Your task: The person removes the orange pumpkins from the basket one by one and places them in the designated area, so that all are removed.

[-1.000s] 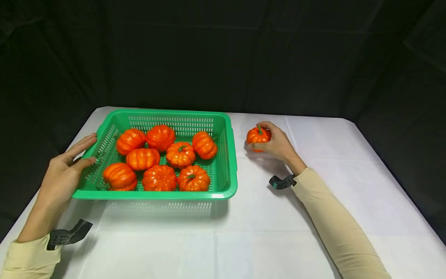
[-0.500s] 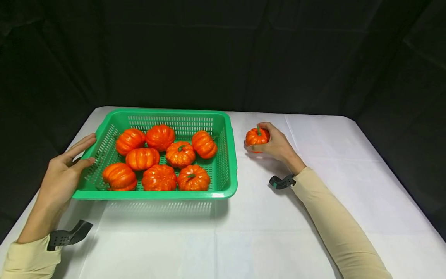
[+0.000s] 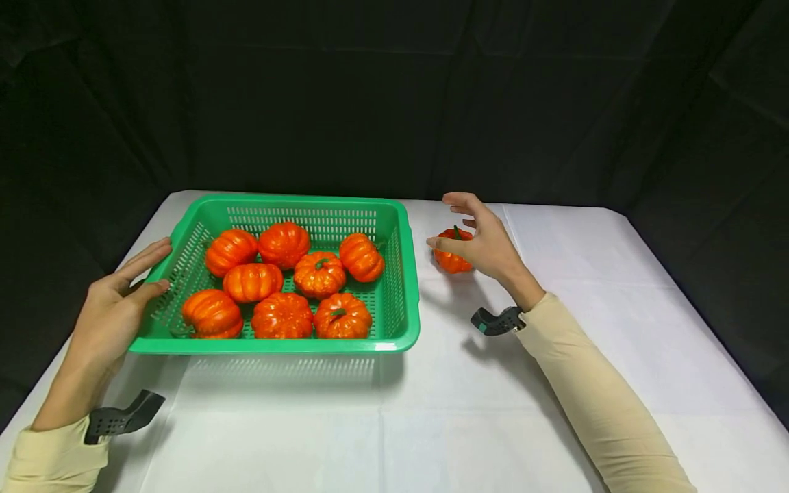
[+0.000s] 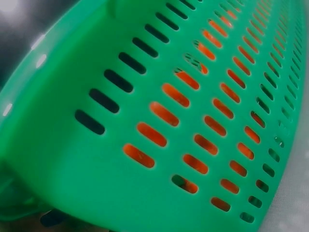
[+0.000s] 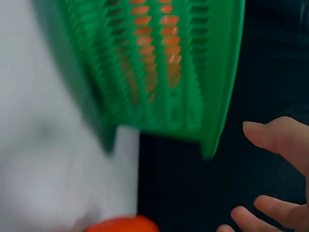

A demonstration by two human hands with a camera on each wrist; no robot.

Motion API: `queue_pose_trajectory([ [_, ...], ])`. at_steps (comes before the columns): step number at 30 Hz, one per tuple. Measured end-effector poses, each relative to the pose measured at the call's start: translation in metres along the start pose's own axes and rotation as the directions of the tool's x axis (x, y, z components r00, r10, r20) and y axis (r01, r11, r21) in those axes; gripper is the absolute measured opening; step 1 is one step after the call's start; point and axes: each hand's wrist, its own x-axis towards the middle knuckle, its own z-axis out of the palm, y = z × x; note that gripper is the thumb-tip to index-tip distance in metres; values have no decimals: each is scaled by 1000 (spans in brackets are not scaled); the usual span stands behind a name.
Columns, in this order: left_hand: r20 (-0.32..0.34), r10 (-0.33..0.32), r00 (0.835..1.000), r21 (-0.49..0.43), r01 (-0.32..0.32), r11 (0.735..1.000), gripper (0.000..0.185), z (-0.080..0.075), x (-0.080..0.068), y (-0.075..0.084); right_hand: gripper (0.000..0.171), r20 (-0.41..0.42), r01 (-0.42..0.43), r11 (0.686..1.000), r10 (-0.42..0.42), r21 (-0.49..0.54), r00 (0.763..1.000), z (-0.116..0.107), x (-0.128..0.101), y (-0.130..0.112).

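Observation:
My left hand (image 3: 109, 311) rests on the left rim of a green plastic basket (image 3: 271, 346), fingers fairly straight and thumb over the edge. Several small orange pumpkins (image 3: 253, 282) lie inside, some with green stems showing. Right of the basket, a single pumpkin (image 3: 452, 263) stands stem-up on the white cloth. Just above it hovers my right hand (image 3: 487, 246), thumb and fingers spread, holding nothing and partly covering it. In the right wrist view the thumb (image 5: 280, 137) is apart from the orange pumpkin top (image 5: 125, 225) at the lower edge.
A white cloth (image 3: 524, 411) covers the table, with a black curtain (image 3: 394, 103) behind it. The basket's slotted side wall (image 4: 145, 183) fills the left wrist view. Each wrist wears a black band.
My right hand has let go of the single pumpkin and lifted slightly, its fingers spreading. The pumpkin now stands on the cloth beside the basket. My left hand and the basket have stayed put.

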Motion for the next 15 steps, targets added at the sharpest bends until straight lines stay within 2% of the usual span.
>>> queue_pose_trajectory([
  [5, -2, 0, 1000, -3, 0, 1000, 51, -1, 0, 0, 66, 73, 94, 993, -99, 77, 992, 13, 5, -25],
  [9, -8, -4, 1000, -4, 4, 1000, 51, 0, 1, 0, 64, 160, 158, 973, -186, 168, 969, 27, 13, -43],
  [15, -9, -6, 1000, -2, 6, 1000, 51, 2, 1, -1, 65, 275, 162, 960, -224, 230, 935, 48, 24, -58],
])
